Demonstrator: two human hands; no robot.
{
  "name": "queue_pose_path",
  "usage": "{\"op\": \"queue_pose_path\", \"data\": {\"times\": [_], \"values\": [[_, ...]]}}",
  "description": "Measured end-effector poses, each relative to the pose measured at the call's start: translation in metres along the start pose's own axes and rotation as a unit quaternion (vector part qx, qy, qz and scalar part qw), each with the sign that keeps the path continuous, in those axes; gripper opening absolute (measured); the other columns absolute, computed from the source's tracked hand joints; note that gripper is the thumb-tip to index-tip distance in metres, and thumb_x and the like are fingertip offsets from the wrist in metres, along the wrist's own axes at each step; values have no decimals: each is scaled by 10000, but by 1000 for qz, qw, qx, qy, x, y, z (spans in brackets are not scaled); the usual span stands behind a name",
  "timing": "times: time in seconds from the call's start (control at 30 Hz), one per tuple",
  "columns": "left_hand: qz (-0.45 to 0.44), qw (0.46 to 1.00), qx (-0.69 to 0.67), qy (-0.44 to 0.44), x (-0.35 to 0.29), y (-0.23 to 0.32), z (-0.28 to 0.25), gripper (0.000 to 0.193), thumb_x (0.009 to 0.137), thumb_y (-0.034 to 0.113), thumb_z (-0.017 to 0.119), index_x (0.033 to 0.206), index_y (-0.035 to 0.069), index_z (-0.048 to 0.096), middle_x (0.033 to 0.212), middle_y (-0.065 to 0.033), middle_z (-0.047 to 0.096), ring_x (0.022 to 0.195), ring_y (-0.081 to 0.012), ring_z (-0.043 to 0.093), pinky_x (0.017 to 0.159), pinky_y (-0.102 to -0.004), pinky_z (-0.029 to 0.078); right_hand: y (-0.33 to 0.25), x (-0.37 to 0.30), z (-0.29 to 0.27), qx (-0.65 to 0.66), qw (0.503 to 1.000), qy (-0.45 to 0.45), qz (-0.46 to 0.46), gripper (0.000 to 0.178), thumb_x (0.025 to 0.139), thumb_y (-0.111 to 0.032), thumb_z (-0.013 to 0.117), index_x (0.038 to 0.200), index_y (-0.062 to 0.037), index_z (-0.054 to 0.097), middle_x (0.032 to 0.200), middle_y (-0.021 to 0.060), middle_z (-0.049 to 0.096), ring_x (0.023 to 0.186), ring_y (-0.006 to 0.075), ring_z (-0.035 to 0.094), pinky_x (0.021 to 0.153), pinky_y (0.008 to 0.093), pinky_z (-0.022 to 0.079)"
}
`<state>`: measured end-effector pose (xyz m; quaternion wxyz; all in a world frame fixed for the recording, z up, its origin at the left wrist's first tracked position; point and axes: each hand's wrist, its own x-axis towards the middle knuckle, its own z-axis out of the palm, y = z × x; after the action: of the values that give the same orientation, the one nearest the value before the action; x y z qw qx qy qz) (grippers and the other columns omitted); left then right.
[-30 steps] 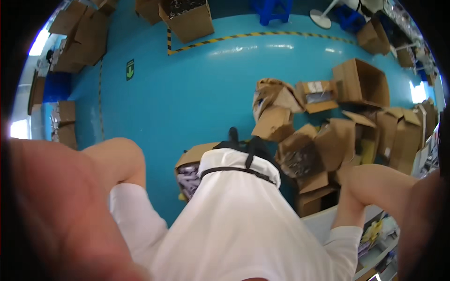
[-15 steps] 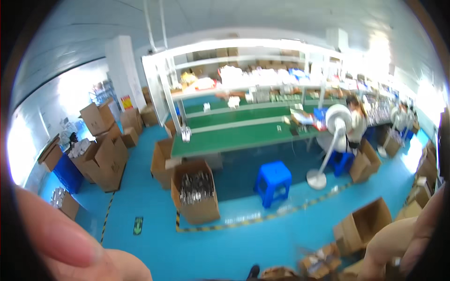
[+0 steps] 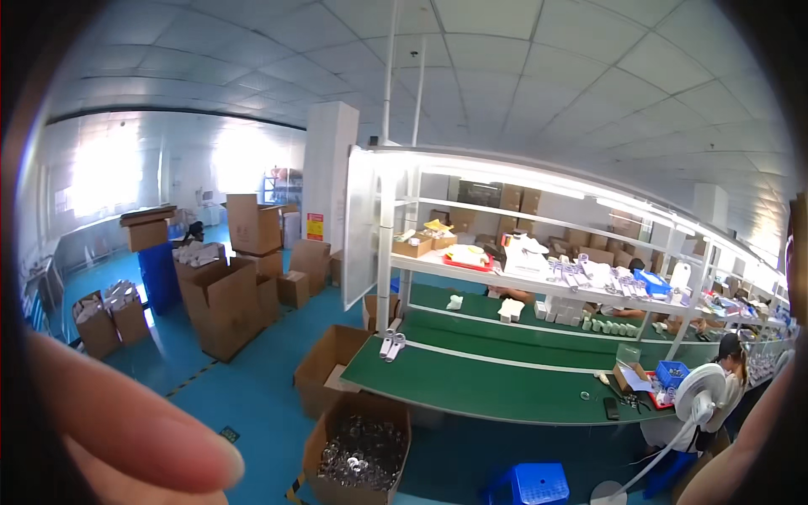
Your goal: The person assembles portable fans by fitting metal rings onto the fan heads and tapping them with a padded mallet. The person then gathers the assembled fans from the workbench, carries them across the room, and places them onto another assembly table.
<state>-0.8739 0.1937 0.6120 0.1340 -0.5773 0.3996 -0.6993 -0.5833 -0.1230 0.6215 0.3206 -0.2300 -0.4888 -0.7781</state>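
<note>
My left hand (image 3: 147, 425) looms very close at the lower left, one finger stretched out to the right and another part of the hand below it. Nothing shows in its fingers, and the rest is cut off by the dark rim. At the lower right edge only a strip of my right hand (image 3: 745, 450) appears; its fingers are hidden. Neither hand touches anything visible. Beyond them stands a long green workbench (image 3: 497, 396) with a lit white shelf (image 3: 522, 282) above it. A carton of clear and metallic parts (image 3: 358, 450) sits at its near left corner.
A blue stool (image 3: 539, 484) stands before the bench. Near a white floor fan (image 3: 703, 391) a person (image 3: 732, 362) sits at the right. Open cartons (image 3: 223, 307) and a blue crate (image 3: 158, 278) crowd the left floor, by a white pillar (image 3: 330, 172).
The view has tilted upward and swung left, so more ceiling shows and the bench sits lower and further right. Less of my right hand shows; my left hand stays at the lower left.
</note>
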Motion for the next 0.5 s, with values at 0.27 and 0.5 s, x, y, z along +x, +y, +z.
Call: {"op": "queue_pose_path", "data": {"times": [0.27,0.5], "values": [[-104,988,-109,41,-116,-74,176,216,817,210,669,898,21,601,863,-84,608,838,-233,600,621,-396,497,69,-130,-2,-74,988,-117,74,414,904,-348,471,1012,47,531,1058,241,573,957,351,560,896,484,441],[-232,955,-183,28,-192,-94,277,226,827,205,664,889,-1,594,874,-97,619,863,-252,612,615,-408,524,84,-220,-11,-111,952,-223,179,402,898,-338,480,992,50,526,1041,245,574,938,354,561,882,484,449]]}}
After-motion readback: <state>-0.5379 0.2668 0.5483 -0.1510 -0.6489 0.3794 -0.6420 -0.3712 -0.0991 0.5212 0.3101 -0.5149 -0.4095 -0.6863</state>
